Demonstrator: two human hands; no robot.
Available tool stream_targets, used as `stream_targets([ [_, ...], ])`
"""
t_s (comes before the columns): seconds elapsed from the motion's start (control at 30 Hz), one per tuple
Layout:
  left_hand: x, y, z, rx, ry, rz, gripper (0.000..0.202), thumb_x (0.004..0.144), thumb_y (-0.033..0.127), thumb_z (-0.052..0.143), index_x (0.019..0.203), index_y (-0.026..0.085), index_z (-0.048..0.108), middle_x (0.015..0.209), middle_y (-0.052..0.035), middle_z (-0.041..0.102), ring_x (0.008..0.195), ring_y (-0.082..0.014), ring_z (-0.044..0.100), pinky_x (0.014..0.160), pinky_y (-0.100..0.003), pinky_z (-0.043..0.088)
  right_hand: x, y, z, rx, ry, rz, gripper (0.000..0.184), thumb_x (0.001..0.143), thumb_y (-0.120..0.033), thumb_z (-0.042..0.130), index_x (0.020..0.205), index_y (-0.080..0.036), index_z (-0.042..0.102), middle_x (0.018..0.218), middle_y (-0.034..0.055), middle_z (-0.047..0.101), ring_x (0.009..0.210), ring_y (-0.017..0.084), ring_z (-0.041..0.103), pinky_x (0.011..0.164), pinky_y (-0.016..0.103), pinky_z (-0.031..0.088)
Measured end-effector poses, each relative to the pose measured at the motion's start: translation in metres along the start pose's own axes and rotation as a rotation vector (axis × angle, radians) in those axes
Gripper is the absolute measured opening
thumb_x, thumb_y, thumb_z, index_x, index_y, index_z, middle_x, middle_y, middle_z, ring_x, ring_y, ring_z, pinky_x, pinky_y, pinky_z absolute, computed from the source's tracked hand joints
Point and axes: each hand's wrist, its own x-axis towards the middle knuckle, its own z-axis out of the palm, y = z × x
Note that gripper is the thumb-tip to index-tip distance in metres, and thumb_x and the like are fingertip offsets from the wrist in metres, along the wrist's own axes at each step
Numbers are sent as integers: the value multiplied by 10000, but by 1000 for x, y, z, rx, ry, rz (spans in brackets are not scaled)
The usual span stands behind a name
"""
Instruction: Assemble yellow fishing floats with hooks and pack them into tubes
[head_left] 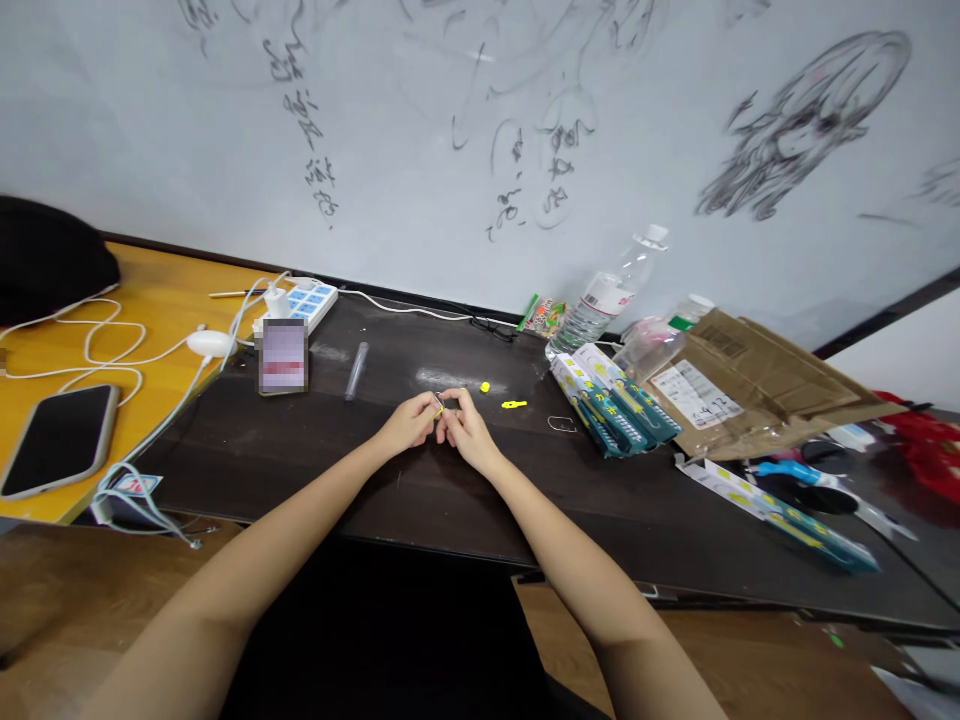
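Note:
My left hand [411, 420] and my right hand [466, 430] meet over the dark table, fingertips pinched together. Between them is a small thin yellow piece [440, 408], mostly hidden by the fingers; its exact kind does not show. Just beyond my right hand lie a small round yellow part [485, 387] and a flat, long yellow part [514, 405]. A thin looped wire-like piece [561, 424] rests further right. Left of my hands lies a clear plastic tube [356, 372].
To the right are several teal-and-white boxes [619, 400], a water bottle [600, 305], a brown paper parcel [765, 385] and another long box [787, 520]. On the left are a power strip [313, 303], white cables and a phone [61, 440]. A whiteboard [405, 180] stands behind.

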Motion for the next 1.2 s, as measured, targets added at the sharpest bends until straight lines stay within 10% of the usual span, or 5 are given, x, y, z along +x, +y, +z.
stream_targets([
  [1.2, -5, 6, 1, 40, 4, 17, 202, 894, 380, 392, 799, 207, 346, 508, 111, 367, 343, -29, 311, 357, -131, 247, -2, -2, -3, -272, -19, -79, 289, 947, -321, 313, 1198, -205, 398, 554, -78, 485, 514, 117, 494, 639, 250, 411],
])
